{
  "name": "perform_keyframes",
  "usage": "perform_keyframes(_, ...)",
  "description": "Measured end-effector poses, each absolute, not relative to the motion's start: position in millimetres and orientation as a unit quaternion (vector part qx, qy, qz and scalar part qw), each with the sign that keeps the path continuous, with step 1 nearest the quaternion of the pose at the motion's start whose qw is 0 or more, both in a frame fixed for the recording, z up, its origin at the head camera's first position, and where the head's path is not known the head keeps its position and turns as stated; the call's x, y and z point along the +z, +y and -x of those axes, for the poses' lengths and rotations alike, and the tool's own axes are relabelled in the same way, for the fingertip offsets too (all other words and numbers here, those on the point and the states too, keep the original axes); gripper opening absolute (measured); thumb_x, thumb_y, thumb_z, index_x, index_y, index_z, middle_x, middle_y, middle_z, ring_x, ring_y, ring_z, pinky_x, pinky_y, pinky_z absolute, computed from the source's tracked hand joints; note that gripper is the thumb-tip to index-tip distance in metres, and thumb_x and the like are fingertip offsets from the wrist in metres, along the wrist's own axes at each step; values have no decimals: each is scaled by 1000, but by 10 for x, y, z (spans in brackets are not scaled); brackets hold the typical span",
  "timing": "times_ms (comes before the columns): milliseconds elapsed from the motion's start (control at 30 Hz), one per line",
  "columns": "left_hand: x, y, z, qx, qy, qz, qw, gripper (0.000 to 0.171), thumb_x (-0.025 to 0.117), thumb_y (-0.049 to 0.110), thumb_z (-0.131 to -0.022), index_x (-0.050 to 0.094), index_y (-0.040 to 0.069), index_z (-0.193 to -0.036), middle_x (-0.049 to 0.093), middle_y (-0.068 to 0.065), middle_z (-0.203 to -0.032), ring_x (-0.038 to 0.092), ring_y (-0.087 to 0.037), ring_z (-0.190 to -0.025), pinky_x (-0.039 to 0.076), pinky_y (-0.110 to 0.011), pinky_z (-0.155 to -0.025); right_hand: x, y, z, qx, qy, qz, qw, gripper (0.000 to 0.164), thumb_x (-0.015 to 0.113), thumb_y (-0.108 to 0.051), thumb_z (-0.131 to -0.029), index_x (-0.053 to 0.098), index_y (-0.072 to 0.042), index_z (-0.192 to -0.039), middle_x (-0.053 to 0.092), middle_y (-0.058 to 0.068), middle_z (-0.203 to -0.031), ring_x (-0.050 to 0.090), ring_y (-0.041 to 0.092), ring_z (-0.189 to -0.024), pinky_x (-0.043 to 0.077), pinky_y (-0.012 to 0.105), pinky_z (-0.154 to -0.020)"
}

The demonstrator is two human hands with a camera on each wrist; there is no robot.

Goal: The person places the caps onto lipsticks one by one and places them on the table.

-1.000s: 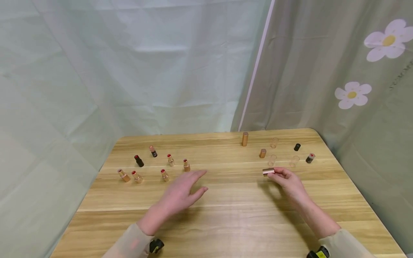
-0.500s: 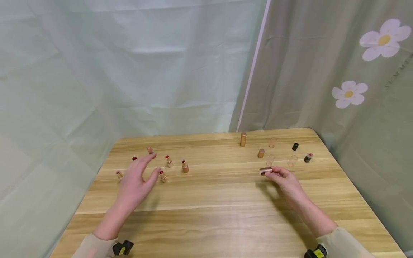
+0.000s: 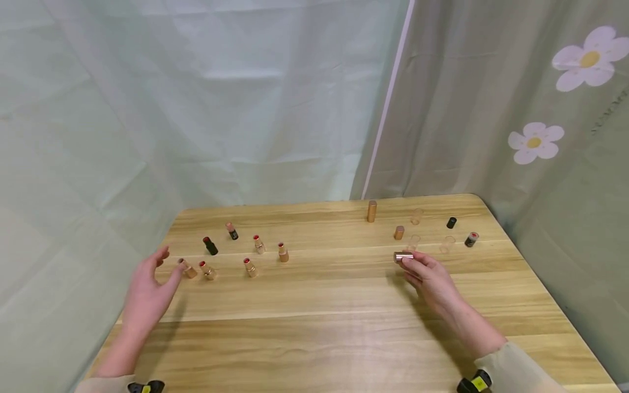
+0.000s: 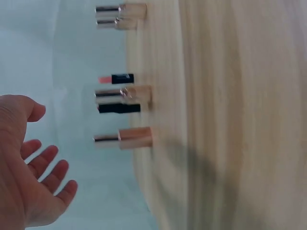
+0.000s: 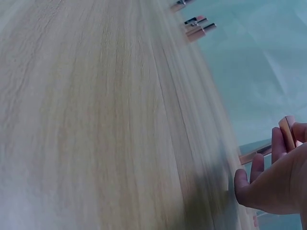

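Observation:
My left hand (image 3: pixel 149 297) hovers above the table's left side with thumb and fingers spread, holding nothing. Nearest to it is the leftmost uncapped lipstick (image 3: pixel 188 268), a rose-gold one standing upright; in the left wrist view that lipstick (image 4: pixel 135 138) stands apart from the fingers. A second gold lipstick (image 3: pixel 207 271) and a black lipstick (image 3: pixel 210 245) are close by. On the right, my right hand (image 3: pixel 434 284) pinches a shiny rose-gold lipstick cap (image 3: pixel 403 256) between thumb and fingers, held sideways above the table. The cap (image 5: pixel 288 132) partly shows in the right wrist view.
More uncapped lipsticks stand left of centre, among them a pink-tipped one (image 3: pixel 232 231) and a rose-gold one (image 3: pixel 283 252). At the back right are copper caps (image 3: pixel 372 211), several clear caps (image 3: pixel 447 244), a black cap (image 3: pixel 451 222) and a small clear-and-black piece (image 3: pixel 472 239).
My left hand has swept left across the lipsticks to the leftmost one, uncovering those it blocked. The right hand keeps the cap nearly in place, with its fingers slightly shifted.

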State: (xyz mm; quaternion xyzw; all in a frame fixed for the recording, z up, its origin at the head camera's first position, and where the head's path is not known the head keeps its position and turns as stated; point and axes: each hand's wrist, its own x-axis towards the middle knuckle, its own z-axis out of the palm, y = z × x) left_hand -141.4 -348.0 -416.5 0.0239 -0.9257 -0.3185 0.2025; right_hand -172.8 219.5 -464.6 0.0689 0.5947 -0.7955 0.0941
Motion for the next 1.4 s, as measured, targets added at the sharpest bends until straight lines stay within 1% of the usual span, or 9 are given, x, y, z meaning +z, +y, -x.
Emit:
perform_keyframes(100, -4217, -3565, 1434, -331, -926, -36, 176, 69, 60, 32, -90, 29, 1, -143, 45, -25, -130, 40, -43, -113, 33, -57, -87, -4648, 2201, 1727, -794, 597, -67, 91, 53, 66, -20, -87, 41, 4, -127, 62, 1, -110, 58, 12, -105, 30, 45, -104)
perform_keyframes(300, -4319, -3641, 1499, -349, -933, -57, 67, 83, 57, 41, -90, 16, -9, -143, 35, -34, -135, 34, -50, -117, 32, -62, -89, -4656, 2236, 1724, -785, 609, -76, 89, 53, 66, -21, -87, 44, 6, -126, 58, 4, -114, 58, 13, -104, 32, 44, -103)
perform_keyframes(433, -4394, -3668, 1561, -350, -934, -64, 35, 85, 59, 38, -89, 17, -15, -139, 35, -37, -131, 36, -52, -116, 34, -61, -91, -4657, 2238, 1722, -783, 611, -78, 87, 56, 66, -21, -87, 43, 7, -128, 56, 4, -115, 57, 12, -104, 32, 44, -103)
perform_keyframes(533, -4452, -3688, 1629, -345, -936, -64, 27, 82, 61, 37, -89, 22, -17, -137, 38, -38, -128, 38, -52, -115, 35, -59, -91, -4661, 2236, 1716, -783, 611, -82, 83, 57, 67, -20, -86, 42, 7, -129, 58, 3, -114, 58, 12, -102, 33, 44, -102)
perform_keyframes(700, -4541, -3717, 1740, -336, -939, -76, 19, 78, 62, 37, -88, 28, -16, -134, 43, -36, -125, 42, -49, -113, 36, -56, -91, -4673, 2220, 1703, -784, 609, -82, 85, 58, 68, -18, -85, 41, 7, -129, 57, 4, -113, 58, 13, -102, 34, 43, -101)
perform_keyframes(933, -4641, -3750, 1801, -341, -935, -91, 29, 69, 62, 34, -88, 36, -15, -129, 48, -32, -120, 48, -44, -108, 38, -53, -88, -4696, 2199, 1702, -781, 610, -91, 95, 59, 69, -18, -85, 41, 5, -131, 55, 5, -116, 58, 14, -103, 36, 42, -100)
perform_keyframes(1033, -4692, -3771, 1810, -335, -937, -92, 36, 63, 63, 33, -88, 41, -13, -125, 53, -29, -114, 52, -41, -103, 40, -51, -85, -4698, 2198, 1701, -780, 611, -93, 98, 60, 69, -19, -84, 41, 5, -131, 54, 6, -117, 57, 14, -104, 35, 42, -101)
perform_keyframes(1267, -4777, -3800, 1819, -296, -948, -101, 53, 53, 62, 39, -87, 53, -6, -115, 60, -21, -103, 56, -35, -94, 41, -47, -76, -4701, 2202, 1708, -779, 612, -92, 99, 61, 70, -20, -84, 40, 5, -131, 54, 7, -118, 57, 14, -105, 35, 41, -101)
perform_keyframes(1400, -4797, -3809, 1819, -289, -950, -95, 65, 47, 62, 38, -87, 57, -3, -111, 62, -18, -98, 57, -33, -90, 41, -43, -70, -4702, 2201, 1710, -779, 612, -91, 101, 62, 70, -21, -84, 40, 5, -132, 53, 7, -119, 54, 18, -110, 35, 41, -101)
